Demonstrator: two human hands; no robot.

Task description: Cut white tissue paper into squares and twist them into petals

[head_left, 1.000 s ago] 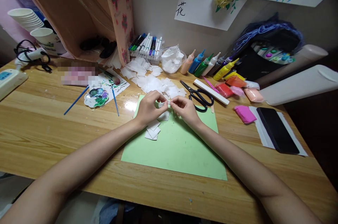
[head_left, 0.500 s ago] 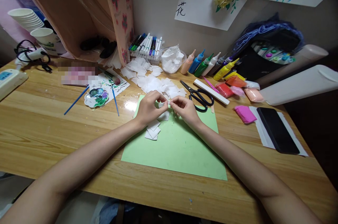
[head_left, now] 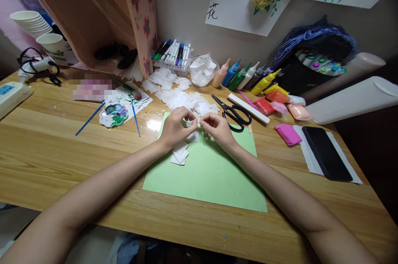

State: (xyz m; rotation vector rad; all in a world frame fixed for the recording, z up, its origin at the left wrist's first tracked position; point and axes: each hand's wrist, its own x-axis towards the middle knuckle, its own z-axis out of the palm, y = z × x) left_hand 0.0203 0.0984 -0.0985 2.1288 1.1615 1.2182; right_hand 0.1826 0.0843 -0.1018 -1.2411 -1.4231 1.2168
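My left hand and my right hand meet fingertip to fingertip over the upper part of a green sheet. Thumb and forefinger of each are pinched on a small piece of white paper, mostly hidden by the fingers. Below my left hand, several white paper squares lie overlapping on the sheet. Just beyond the fingertips spreads a pile of torn white paper pieces. Black-handled scissors lie to the right of my right hand, partly on the sheet.
A clear bowl of white paper stands behind the pile, beside paint bottles and a box of markers. Leftward lie a paint palette and blue brushes. A black phone and clay packets are at the right.
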